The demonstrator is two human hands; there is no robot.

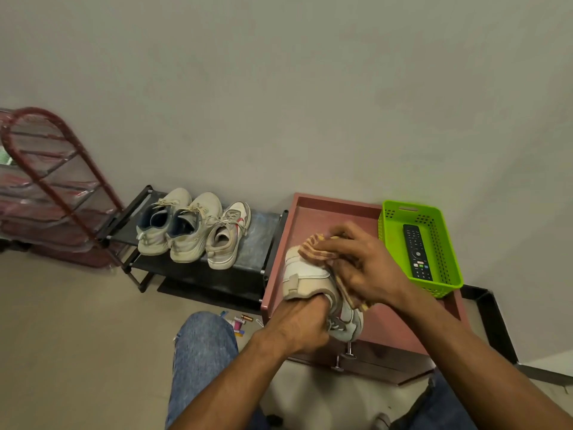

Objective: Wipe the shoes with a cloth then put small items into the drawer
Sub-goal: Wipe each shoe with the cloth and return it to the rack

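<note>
Now the person sits on the floor and holds 1 white sneaker [305, 279] above the reddish-brown drawer cabinet [313, 212]. The left hand [302, 324] is pushed into the opening of the sneaker, fingers hidden inside, and carries it with the heel side toward the camera. The right hand [361, 265] presses a striped orange cloth [316, 248] on the upper side of the same sneaker, with fingers curled over the cloth and gripping it. On the right back corner of the cabinet top stands a green plastic basket [446, 243], and a black remote control [417, 252] lies inside it. On the left, 3 more sneakers [192, 229] stand side by side on a low black shoe rack [260, 231] against the wall. Farther left there is a red wire rack [49, 178], leaning. On the floor between the person's knee in blue jeans [201, 352] and the cabinet lie some small items [238, 322], among them a battery, but they are too small to name all.
</note>
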